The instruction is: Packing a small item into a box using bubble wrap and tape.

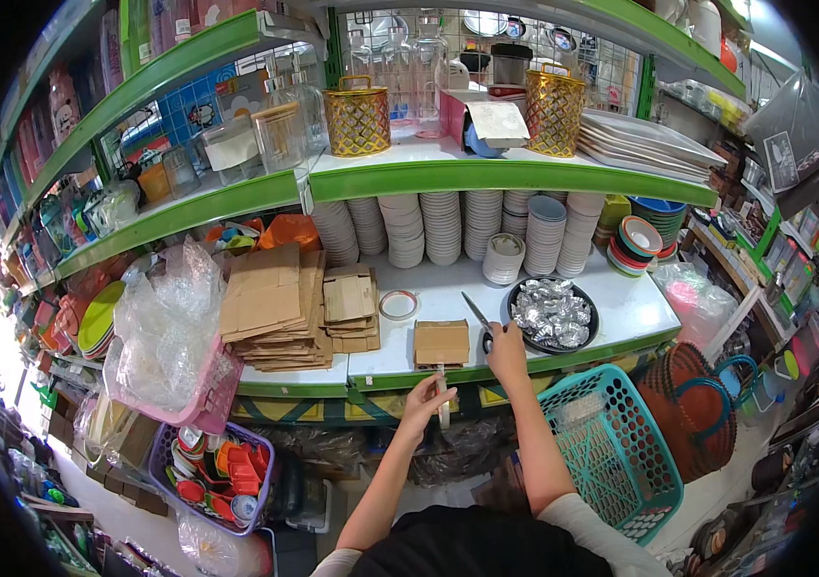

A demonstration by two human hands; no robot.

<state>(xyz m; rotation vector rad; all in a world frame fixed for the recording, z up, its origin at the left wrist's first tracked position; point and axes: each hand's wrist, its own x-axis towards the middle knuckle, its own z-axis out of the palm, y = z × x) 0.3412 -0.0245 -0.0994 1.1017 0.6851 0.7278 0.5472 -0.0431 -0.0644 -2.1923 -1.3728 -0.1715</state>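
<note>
My left hand (425, 405) grips a roll of tape (445, 415) in front of the shelf edge. From the roll a short strip of tape (440, 368) runs up to the front of a small brown cardboard box (441, 342). The box lies on the white shelf. Right of it, my right hand (508, 352) has its fingers around the handles of a pair of scissors (478, 313), whose blades point away and to the left. Close beside that hand is a black round pan (593, 335) filled with crumpled silver foil pieces (552, 312).
Another tape roll (399, 306) lies behind the box, near stacked flattened cardboard (262, 292). Stacks of white bowls (442, 227) line the back. Below the shelf edge stand a turquoise basket (622, 461) and a purple basket (258, 498). A pink basket (222, 382) holds clear plastic wrap.
</note>
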